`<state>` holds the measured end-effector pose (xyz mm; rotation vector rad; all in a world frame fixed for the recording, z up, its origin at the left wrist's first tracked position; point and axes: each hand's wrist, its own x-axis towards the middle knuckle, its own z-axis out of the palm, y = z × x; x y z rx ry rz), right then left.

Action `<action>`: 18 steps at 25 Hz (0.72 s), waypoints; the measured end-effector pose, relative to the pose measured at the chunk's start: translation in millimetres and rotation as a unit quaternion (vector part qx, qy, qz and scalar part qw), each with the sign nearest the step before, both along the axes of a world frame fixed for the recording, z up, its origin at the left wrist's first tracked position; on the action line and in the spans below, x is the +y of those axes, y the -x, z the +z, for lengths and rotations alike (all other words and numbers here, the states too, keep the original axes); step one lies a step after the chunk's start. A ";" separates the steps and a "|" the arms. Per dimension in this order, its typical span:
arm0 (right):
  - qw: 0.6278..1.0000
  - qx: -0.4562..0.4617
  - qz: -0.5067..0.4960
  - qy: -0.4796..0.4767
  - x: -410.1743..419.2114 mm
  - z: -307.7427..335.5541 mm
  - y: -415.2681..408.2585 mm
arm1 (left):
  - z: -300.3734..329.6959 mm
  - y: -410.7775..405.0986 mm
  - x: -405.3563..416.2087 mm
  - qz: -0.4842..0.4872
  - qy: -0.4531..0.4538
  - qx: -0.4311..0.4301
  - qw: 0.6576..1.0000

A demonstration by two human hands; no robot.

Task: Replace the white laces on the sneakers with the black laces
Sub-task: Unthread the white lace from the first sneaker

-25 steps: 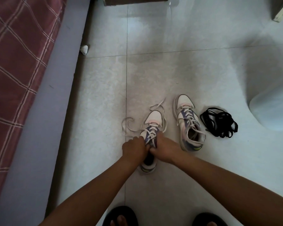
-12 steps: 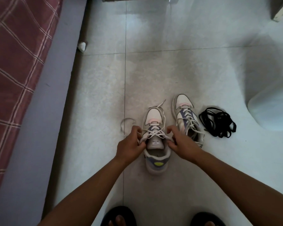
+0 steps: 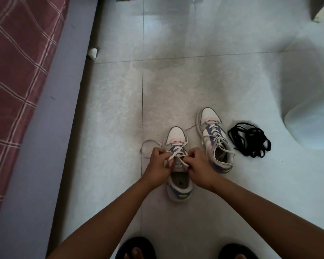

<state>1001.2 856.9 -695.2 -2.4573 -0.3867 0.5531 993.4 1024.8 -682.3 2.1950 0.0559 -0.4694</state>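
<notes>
A: Which step is this?

B: Unlacing the first shoe, I'd judge. The left hand (image 3: 158, 161) and the right hand (image 3: 197, 165) sit on either side of the nearer sneaker (image 3: 178, 165), each with fingers curled and pinching a strand of its white lace (image 3: 173, 158). The lace is crossed loosely over the tongue, with a slack loop trailing on the floor at about nine o'clock from the shoe's toe.

A: And the next move?

B: Probably drawing the strands out of the upper eyelets, one crossing at a time, working toward the toe. It calls for small pulls on each side so the lace slips free instead of snagging. How many eyelets are already free I can't tell; the hands cover that part.

A: Where are the replacements?

B: The black laces (image 3: 250, 142) lie in a tangled heap on the tiled floor (image 3: 195, 81), at about two o'clock from the hands, just beside the second sneaker (image 3: 214, 141) and untouched.

A: Count things for me.

B: Two sneakers, both with white laces in them. One heap of black lace; presumably two laces, but the tangle hides that. Two hands, both busy. Two dark slippers (image 3: 136, 248) at six o'clock, on the person's feet.
</notes>
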 end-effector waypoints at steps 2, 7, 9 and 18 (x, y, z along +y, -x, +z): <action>0.994 0.035 -0.078 -0.063 -0.6 6.3 -0.1 | 12.0 -0.9 2.4 0.102 0.141 0.079 0.982; 0.797 0.215 -0.373 -0.424 -44.7 44.1 6.2 | 47.7 -8.0 58.9 0.276 0.454 0.168 0.830; 0.741 0.211 -0.410 -0.488 -66.6 62.9 5.7 | 50.0 -7.0 81.1 0.288 0.362 0.222 0.858; 0.961 0.023 -0.276 0.006 -71.1 75.2 -8.9 | 18.9 -4.0 25.8 0.007 -0.172 0.076 0.982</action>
